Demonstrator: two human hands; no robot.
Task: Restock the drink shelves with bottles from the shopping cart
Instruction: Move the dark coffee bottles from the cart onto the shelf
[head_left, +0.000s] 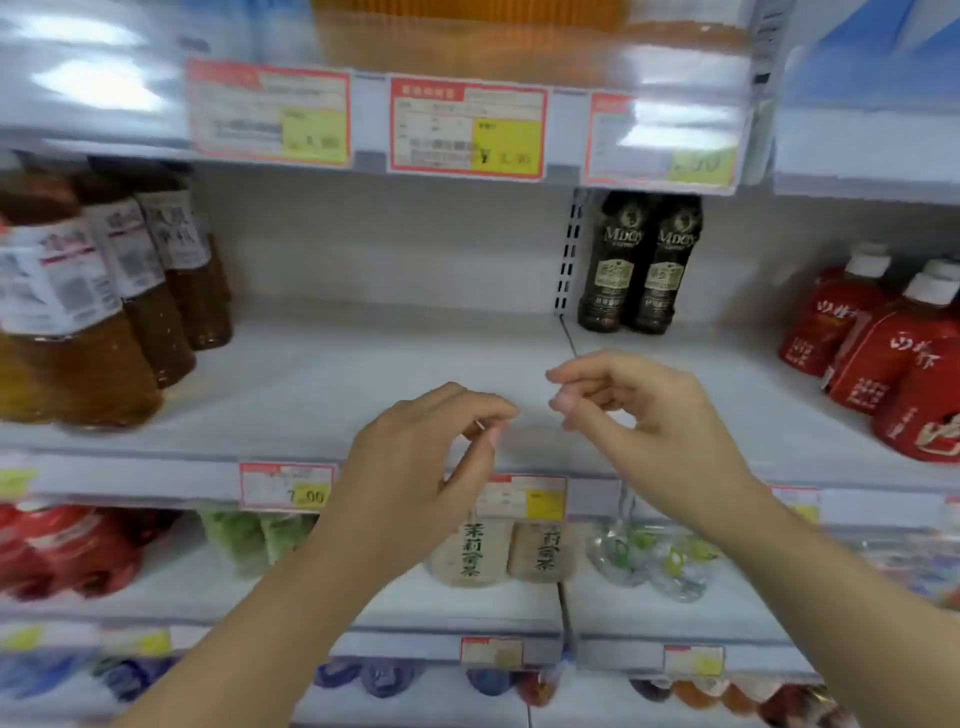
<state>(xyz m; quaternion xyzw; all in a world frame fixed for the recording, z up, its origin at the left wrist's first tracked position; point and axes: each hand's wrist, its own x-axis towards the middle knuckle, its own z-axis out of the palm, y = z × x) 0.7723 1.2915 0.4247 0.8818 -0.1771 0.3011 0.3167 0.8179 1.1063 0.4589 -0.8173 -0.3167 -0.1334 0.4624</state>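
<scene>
A white drink shelf (363, 374) runs across the middle of the head view, bare in its central stretch. My left hand (415, 467) and my right hand (639, 415) hover side by side in front of that bare stretch, fingers loosely curled, holding nothing. Brown tea bottles (104, 312) stand in a row at the shelf's left end. Two dark coffee bottles (639, 265) stand at the back right. Red bottles with white caps (893, 353) fill the far right. The shopping cart is out of view.
A shelf edge with red-and-yellow price tags (467, 130) hangs overhead. Below, a lower shelf carries beige tea bottles (498, 551), red packs (67, 551) and clear bottles (649, 561). A lowest shelf (415, 675) with coloured bottle caps runs along the bottom.
</scene>
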